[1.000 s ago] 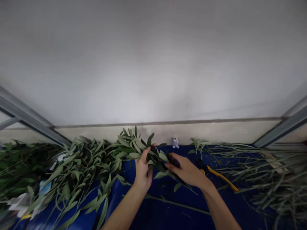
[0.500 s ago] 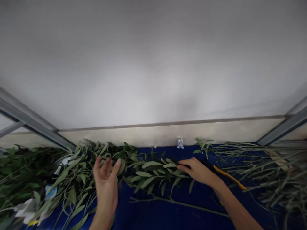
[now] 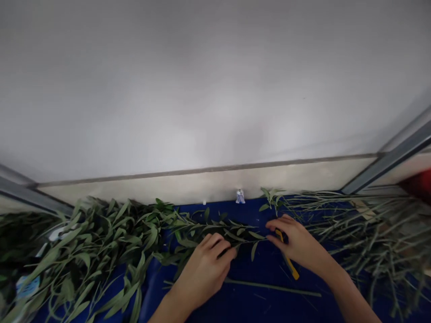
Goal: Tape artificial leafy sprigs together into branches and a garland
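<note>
Leafy green branches (image 3: 232, 233) lie on the blue tabletop in front of me. My left hand (image 3: 205, 271) is over their lower side, its fingers curled on a leafy branch (image 3: 244, 241) near its bare end. At the right end of this branch, my right hand (image 3: 298, 240) pinches the stem between thumb and fingers; the exact contact is small and dark. A thin yellow tool (image 3: 292, 269), perhaps a cutter, lies under and beside my right hand. Below both hands a bare cut stem (image 3: 272, 286) lies across the table.
On the left a big heap of leafy branches (image 3: 101, 242) partly covers a blue-and-white label (image 3: 27, 286). Many bare stems (image 3: 363, 229) are piled at right. A small leafy sprig (image 3: 272, 197) and a small white-and-blue packet (image 3: 240, 196) lie by the pale wall (image 3: 215, 112).
My left hand, open and raised before, has come right and down onto the branches with fingers curled. My right hand has moved right to the stem end. The view has shifted right.
</note>
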The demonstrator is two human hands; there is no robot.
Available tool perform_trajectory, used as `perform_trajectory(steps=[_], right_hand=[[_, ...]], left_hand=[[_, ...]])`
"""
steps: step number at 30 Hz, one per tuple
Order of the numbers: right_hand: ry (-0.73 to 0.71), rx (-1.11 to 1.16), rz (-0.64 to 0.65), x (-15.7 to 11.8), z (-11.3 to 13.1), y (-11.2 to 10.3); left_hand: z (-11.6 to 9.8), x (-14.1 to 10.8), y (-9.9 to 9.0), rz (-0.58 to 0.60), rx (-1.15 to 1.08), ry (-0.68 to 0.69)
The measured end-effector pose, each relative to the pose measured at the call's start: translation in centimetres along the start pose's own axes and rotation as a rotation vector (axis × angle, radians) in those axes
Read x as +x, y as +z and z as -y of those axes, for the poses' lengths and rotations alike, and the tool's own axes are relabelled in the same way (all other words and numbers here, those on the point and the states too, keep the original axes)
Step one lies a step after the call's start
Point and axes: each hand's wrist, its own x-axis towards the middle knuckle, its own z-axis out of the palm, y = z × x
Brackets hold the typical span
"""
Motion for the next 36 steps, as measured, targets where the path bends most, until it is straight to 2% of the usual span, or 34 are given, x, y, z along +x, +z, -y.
perform_trajectory(steps=[4, 8, 10, 12, 16, 18, 20, 22, 25, 27, 29, 34, 36], right_hand=[[-0.051, -0.163, 0.058, -1.2, -0.6, 1.1], [-0.109, -0.138, 0.038, -0.8, 0.2, 2.2], [-0.157, -0.098, 0.012, -0.4, 0.6, 2.6], [-0.181, -0.087, -0.036, 0.1, 1.0, 3.0], [-0.101, -0.067, -0.118, -0.2, 2.0, 3.1], [-0.047, 0.023, -0.032, -1.2, 2.7, 3.1], [-0.048, 0.094, 0.127, -2.6, 3.4, 3.4], [-0.101, 0.071, 0.244, -3.9, 3.9, 3.9], [-0.179, -0.017, 0.289, -4.8, 4.1, 4.1], [-0.183, 0.009, 0.280, -5.1, 3.8, 3.1], [-0.130, 0.087, 0.248, -5.3, 3.1, 1.2], [0.008, 0.155, 0.065, -5.7, -0.1, -4.1], [0.038, 0.169, 0.009, -5.6, -1.4, -5.1]], left_hand=[[-0.1, 1.5, 0.7, 0.003, 0.037, 0.045], [-0.2, 1.9, -0.6, -0.052, 0.029, 0.019], [-0.4, 1.8, -1.3, -0.035, 0.010, 0.003], [-0.6, 1.7, -1.7, 0.043, -0.013, -0.001], [-0.7, 1.4, -1.0, 0.322, 0.005, 0.014], [-0.6, 1.1, -0.2, 0.404, 0.026, 0.002], [-0.3, 0.8, 0.5, 0.419, 0.029, -0.020], [0.0, 0.6, 0.8, 0.386, 0.017, -0.039], [0.4, 0.6, 0.1, 0.275, -0.026, -0.084], [0.6, 0.6, -1.1, 0.196, -0.094, -0.125], [0.9, 0.5, -2.7, 0.146, -0.193, -0.174], [2.5, -1.0, -6.4, 0.139, -0.387, -0.294], [3.6, -1.6, -7.3, 0.065, -0.453, -0.324]])
